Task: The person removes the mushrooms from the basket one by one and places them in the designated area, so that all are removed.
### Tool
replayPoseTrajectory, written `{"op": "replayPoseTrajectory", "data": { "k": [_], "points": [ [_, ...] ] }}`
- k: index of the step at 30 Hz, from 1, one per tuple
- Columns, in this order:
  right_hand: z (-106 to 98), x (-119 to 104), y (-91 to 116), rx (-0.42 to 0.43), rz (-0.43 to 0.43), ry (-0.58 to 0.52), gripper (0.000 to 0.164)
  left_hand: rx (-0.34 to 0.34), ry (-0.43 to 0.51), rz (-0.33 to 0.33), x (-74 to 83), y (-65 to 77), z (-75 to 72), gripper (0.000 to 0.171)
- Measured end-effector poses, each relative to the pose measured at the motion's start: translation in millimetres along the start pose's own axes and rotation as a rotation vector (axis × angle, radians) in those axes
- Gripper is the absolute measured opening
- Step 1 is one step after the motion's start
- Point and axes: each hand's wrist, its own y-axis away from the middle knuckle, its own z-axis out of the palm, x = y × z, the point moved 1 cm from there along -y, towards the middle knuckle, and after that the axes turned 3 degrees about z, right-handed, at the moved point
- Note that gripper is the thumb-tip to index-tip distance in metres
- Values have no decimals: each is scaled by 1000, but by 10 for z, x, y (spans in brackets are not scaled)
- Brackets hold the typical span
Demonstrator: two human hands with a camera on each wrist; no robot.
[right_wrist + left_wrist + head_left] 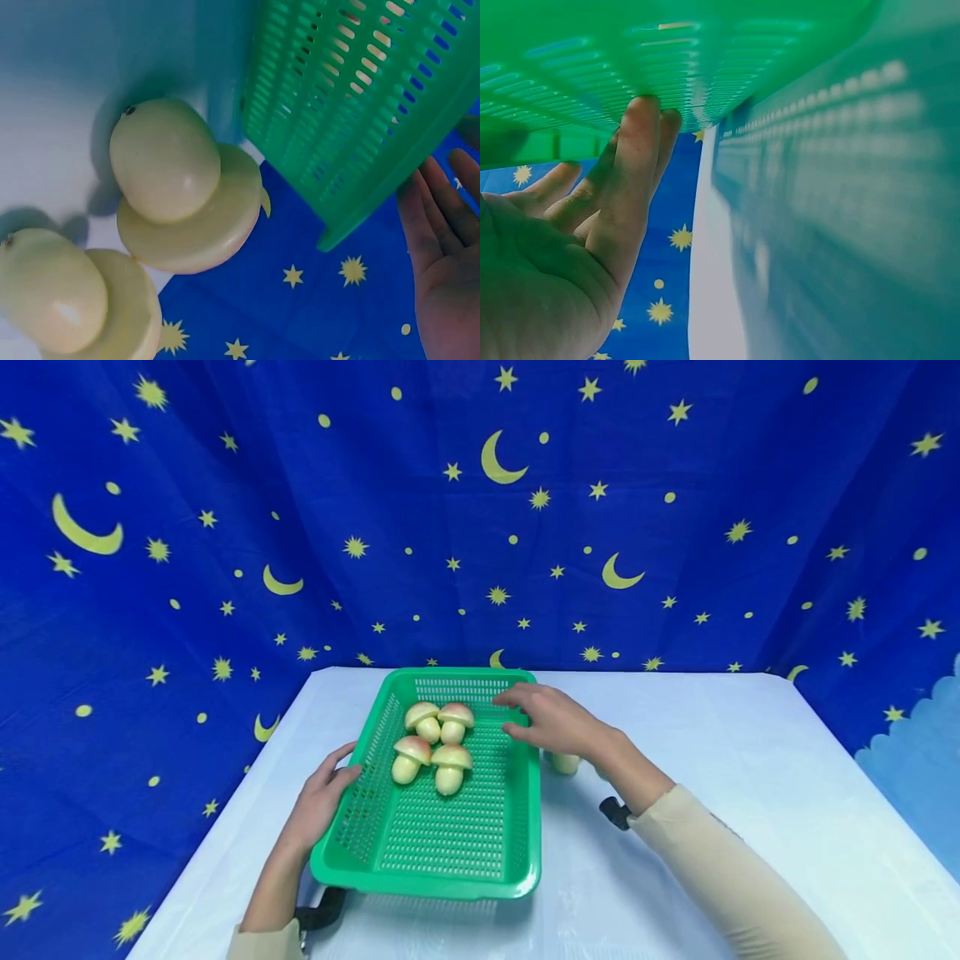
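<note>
From where I stand: green basket (pixel 442 839) on the white-covered table (pixel 750 760), left of its middle, up by the far edge; long axis runs near to far, slightly askew. Four mushroom pieces inside, bunched in the far half, closer to the left wall than the right: far-left mushroom (pixel 423 718), far-right mushroom (pixel 454 718), near-left mushroom (pixel 408 762), near-right mushroom (pixel 450 758). All lie on their sides, caps toward the basket's far edge, stems toward its near edge; near-left stem slants left, far-left one slants right. Left hand (pixel 321 797) has fairly straight fingers against the outside of the left wall, no clenched hold, probably to steady the basket. Right hand (pixel 553 718) is over the right rim near the far right corner, fingers loosely spread, wide gap from thumb, nothing in it; presumably there to reach over the wall. Outside the right wall, under that forearm, two more on the table: nearer-basket mushroom (pixel 169 161) and outer mushroom (pixel 52 292), caps also facing the far edge. Starry blue cloth (pixel 420 510) hangs behind. Can't tell whether the basket's base is fully down.
</note>
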Motion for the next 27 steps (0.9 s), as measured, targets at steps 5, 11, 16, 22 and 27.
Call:
{"op": "replayPoseTrajectory", "data": {
  "k": [5,11,16,22,27],
  "points": [
    [69,-33,-31,-8,14,5,40,-10,-1,6,-5,-6,0,56],
    [170,-75,-90,-37,-6,24,40,-3,1,-6,-13,-1,-15,55],
    [213,-123,-143,-52,-28,33,40,-3,-4,3,-12,-6,-20,55],
    [277,-160,-208,-88,-44,34,38,7,-4,-9,-2,-2,-18,54],
    [326,-191,-240,-121,-57,31,39,4,-2,-12,-11,-13,-19,54]
  ]
}}
